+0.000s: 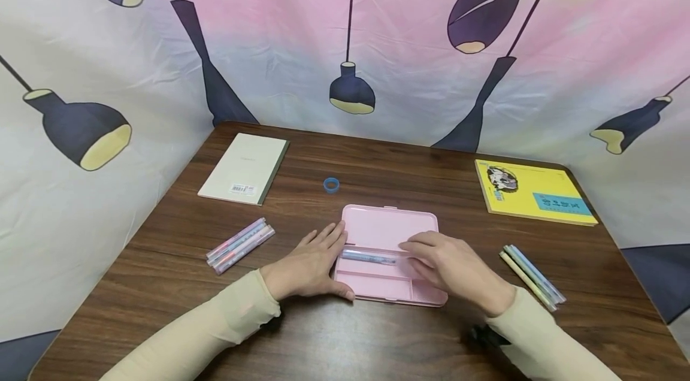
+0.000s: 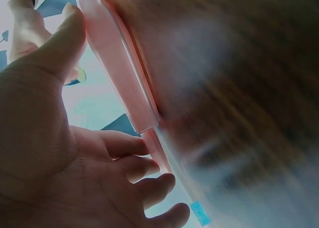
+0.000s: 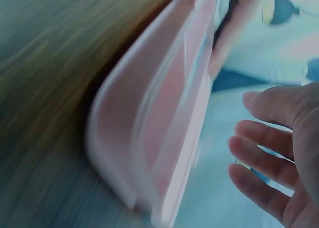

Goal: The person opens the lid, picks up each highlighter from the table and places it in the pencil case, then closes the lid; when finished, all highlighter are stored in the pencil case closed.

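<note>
From my seat, the head view puts the pink pencil case [image 1: 374, 281] in the middle of the wooden table [image 1: 377, 345], its lid [image 1: 390, 225] folded back on the far side. I judge the filling to be partly done: a clear blue pen [image 1: 366, 257] lies along the compartment nearest the lid, though I can't tell whether a second is tucked against it. The front compartment shows bare pink where I can see it.

My left hand [image 1: 312, 261] is spread wide at the case's left edge, fingers straight, gripping nothing. My right hand [image 1: 453, 261] reaches over the right side, fingers loosely bent and apart; the right wrist view shows nothing between them. It covers that end of the compartments.

Left outside are a bundle of pens [image 1: 239, 246] to the left and a few slim yellow and blue pens [image 1: 530, 276] to the right. Beyond the case sit a blue tape roll [image 1: 331, 190], a cream notebook [image 1: 245, 162] and a yellow book [image 1: 525, 189], all well apart from the case and blocking neither hand.
</note>
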Action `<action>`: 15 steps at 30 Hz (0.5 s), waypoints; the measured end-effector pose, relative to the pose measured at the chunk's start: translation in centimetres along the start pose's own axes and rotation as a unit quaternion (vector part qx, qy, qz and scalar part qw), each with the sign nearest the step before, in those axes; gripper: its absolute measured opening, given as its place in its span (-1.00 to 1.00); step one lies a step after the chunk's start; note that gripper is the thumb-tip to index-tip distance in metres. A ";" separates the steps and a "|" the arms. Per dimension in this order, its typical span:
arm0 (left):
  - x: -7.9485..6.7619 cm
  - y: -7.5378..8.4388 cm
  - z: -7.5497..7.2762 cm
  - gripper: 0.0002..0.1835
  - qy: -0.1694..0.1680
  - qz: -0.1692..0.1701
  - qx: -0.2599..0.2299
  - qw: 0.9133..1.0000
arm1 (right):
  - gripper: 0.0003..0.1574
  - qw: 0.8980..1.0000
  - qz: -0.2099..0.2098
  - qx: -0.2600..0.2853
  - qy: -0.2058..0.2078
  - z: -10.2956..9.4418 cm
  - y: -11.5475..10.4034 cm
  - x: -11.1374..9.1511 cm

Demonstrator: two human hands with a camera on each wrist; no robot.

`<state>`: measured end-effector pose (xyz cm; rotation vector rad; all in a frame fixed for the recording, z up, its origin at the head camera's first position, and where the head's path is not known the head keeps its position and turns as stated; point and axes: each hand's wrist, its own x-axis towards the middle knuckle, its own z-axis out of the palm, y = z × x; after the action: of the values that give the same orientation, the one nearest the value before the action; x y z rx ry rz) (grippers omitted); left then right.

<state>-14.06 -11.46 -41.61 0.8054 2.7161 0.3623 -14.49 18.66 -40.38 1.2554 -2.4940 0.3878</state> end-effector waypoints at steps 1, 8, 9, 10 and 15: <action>0.0 0.0 0.0 0.29 -0.001 0.000 0.000 1.000 | -0.61 1.000 0.012 -0.004 0.007 -0.4 0.4 -0.7; 0.0 0.0 -0.2 0.29 -0.005 0.000 -0.003 1.000 | -0.51 0.992 0.109 -0.040 0.044 -2.4 2.9 -5.9; 0.0 0.0 -0.2 0.29 -0.006 -0.001 -0.003 1.000 | -0.50 0.990 0.125 -0.047 0.045 -2.7 3.1 -6.7; 0.0 0.0 -0.2 0.29 -0.006 -0.001 -0.003 1.000 | -0.49 0.987 0.142 -0.054 0.044 -2.9 3.4 -7.5; 0.1 0.1 -0.1 0.29 -0.004 -0.001 -0.003 1.000 | -0.48 0.975 0.209 -0.071 0.030 -3.9 4.4 -10.9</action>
<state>-14.12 -11.40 -41.50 0.8001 2.7063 0.3666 -11.35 30.55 -41.64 0.6498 -2.6701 0.3309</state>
